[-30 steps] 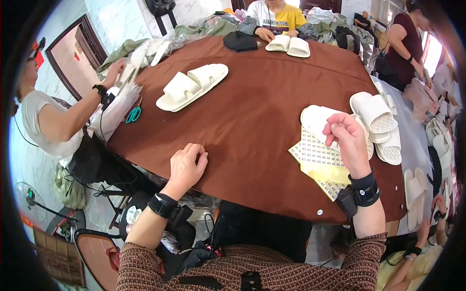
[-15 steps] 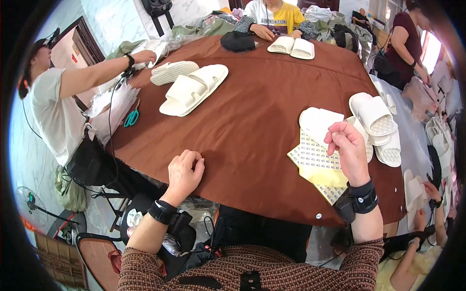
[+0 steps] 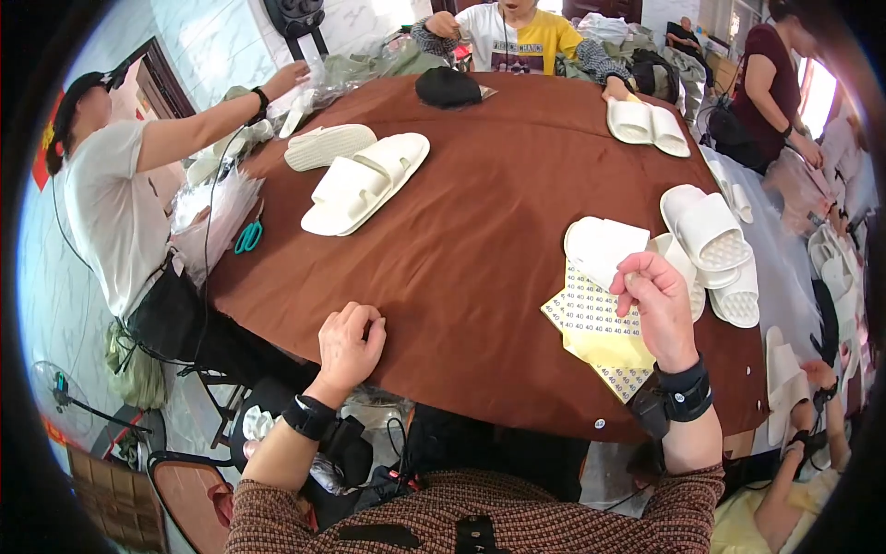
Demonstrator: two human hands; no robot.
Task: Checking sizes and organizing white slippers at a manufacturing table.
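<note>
My left hand (image 3: 352, 343) rests at the near edge of the brown-covered table (image 3: 443, 258), its fingers curled in and nothing showing in them. My right hand (image 3: 657, 300) is raised over sheets of small round number stickers (image 3: 598, 309), thumb and fingertips pinched together. Whatever they hold, if anything, is too small to make out. Just beyond that hand, a white slipper (image 3: 598, 247) lies at the top of the sheets. Another white slipper (image 3: 681, 263) is partly hidden behind my right hand.
White slippers (image 3: 715, 235) are stacked at the right. A pair (image 3: 355, 189) and an upturned slipper (image 3: 328, 148) lie at the far left, near teal scissors (image 3: 248, 236). Across the table, a person holds a slipper pair (image 3: 646, 126) beside a black cap (image 3: 449, 88). Another person stands at left.
The person across has moved a slipper pair to the right along the far edge. At left, a person's arm has risen. My hands keep nearly the same poses.
</note>
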